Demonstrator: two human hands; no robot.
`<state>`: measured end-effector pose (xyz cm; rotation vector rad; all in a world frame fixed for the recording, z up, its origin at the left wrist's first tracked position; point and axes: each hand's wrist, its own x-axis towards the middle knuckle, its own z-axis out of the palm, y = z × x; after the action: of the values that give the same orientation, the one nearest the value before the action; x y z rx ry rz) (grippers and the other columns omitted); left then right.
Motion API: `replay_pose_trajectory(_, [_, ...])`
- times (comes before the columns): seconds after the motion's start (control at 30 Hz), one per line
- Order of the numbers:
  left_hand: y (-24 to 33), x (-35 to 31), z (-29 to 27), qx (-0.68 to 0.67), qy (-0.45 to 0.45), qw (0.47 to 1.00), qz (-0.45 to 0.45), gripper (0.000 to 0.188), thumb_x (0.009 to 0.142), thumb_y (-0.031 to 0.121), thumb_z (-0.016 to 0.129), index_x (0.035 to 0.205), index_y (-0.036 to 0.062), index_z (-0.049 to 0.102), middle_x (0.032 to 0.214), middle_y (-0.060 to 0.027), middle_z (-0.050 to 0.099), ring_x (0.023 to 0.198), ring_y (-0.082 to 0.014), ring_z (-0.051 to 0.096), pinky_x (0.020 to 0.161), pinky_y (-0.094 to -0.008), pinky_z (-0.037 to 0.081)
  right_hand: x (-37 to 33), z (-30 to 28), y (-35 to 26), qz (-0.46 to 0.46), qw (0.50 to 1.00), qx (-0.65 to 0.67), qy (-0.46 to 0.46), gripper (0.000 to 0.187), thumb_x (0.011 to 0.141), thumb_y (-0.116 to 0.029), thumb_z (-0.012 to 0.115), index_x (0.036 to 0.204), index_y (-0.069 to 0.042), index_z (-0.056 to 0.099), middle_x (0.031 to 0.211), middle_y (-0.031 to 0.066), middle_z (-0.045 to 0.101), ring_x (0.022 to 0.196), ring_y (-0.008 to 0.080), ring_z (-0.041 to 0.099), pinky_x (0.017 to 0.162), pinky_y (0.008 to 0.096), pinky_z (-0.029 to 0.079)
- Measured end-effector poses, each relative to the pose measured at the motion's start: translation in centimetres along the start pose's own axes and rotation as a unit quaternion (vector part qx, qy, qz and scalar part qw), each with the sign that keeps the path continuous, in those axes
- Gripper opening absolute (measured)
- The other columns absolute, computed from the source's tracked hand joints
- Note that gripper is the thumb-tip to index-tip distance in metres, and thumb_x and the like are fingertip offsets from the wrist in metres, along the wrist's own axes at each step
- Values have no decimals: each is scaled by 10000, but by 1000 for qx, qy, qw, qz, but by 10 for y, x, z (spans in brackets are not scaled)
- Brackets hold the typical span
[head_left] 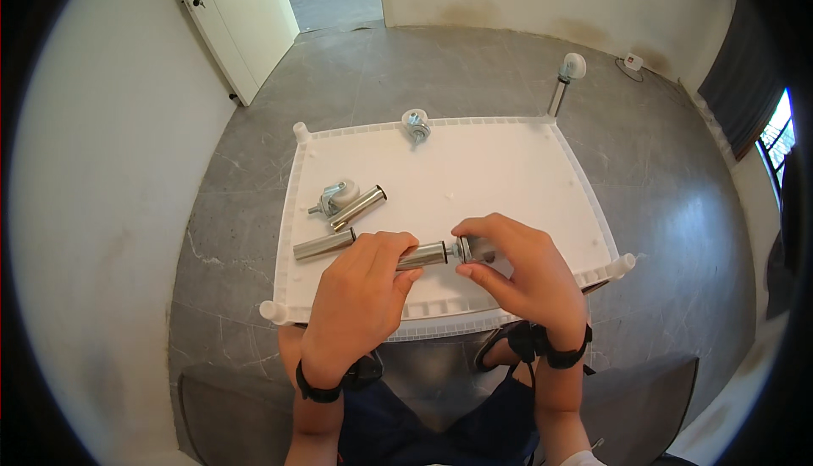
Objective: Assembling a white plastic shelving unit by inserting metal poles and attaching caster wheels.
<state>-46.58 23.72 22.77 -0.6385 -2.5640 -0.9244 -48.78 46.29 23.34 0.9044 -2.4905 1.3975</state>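
My left hand is closed round a short metal tube with a black end, held level above the near part of a white plastic panel. In my right hand is a caster wheel, pinched between thumb and fingers. Its threaded stem meets the tube's black end; how deep the stem sits cannot be seen. Just left of my left hand lies another metal tube. Beyond it a third tube leans against a loose caster wheel.
Another caster rests at the panel's far edge. At the far right corner stands a tube with a caster on top. White sockets mark the other corners. A door stands open at the back left; a dark chair is beneath me.
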Motion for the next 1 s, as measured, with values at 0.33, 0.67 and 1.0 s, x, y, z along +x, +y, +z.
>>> replay_pose_trajectory(0.33, [0, 2, 1, 13, -11, 998, 57, 260, 840, 81, 704, 1084, 11, 652, 971, -126, 669, 903, -310, 620, 770, -395, 501, -13, 5, 3, 11, 999, -33, 22, 300, 886, -95, 693, 1151, -37, 564, 944, 146, 590, 867, 339, 582, 747, 410, 475])
replay_pose_trajectory(0.67, [-6, 4, 8, 1, 17, 996, 87, 254, 810, 3, 674, 1062, -24, 662, 937, -149, 661, 848, -331, 613, 741, -391, 500, -13, 8, 6, -27, 993, -104, 47, 335, 834, -60, 718, 1140, -29, 585, 954, 146, 606, 867, 340, 589, 753, 405, 481])
replay_pose_trajectory(1.0, [-5, 2, 3, -7, 11, 998, 69, 284, 809, 22, 690, 1088, -24, 666, 949, -153, 671, 858, -325, 617, 763, -397, 503, -12, 13, 5, -3, 996, -68, 50, 326, 835, -34, 711, 1137, -18, 590, 970, 150, 616, 871, 346, 616, 765, 390, 495])
